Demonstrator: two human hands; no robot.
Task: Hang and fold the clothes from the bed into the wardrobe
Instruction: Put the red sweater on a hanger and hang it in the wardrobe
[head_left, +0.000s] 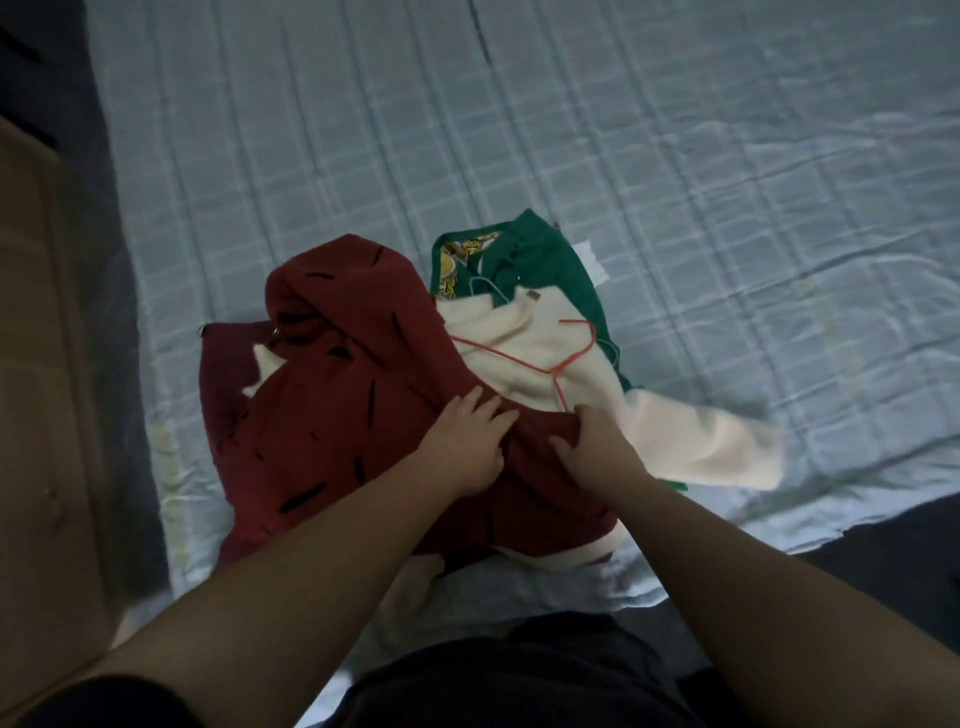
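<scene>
Left hand (465, 449) flat on the red hoodie (337, 395), fingers spread and straight, palm down on the cloth near its right edge. Grips nothing; only presses. Right hand (597, 447) just beside it, touching the same edge, fingers curled over a raised fold and thumb set apart underneath. Appears to pinch that fold, though blur hides the fingertips.

Red hoodie on the bed (675, 156), crumpled, directly under and ahead of both hands. Long axis on a slant: hood at the far left end, hem at the near right end, below the wrists. No reach needed, then, since both hands already sit on the middle of the right side. Neither clearly nearer; the right one has the hold.

Half covers a cream sweater (519, 332), which spreads out from under the hoodie's right edge with one sleeve trailing further right. Red wire hanger (551, 372) on that sweater, just beyond the hoodie's edge and just past the right hand's knuckles. Green garment (550, 265) beyond the hoodie's far right corner, under the cream one.

Both forearms run in straight from the near side, roughly parallel, wrists low. Probably about to lift or fold the hoodie off the pile; risks snagging the hanger if dragged rightward.
</scene>
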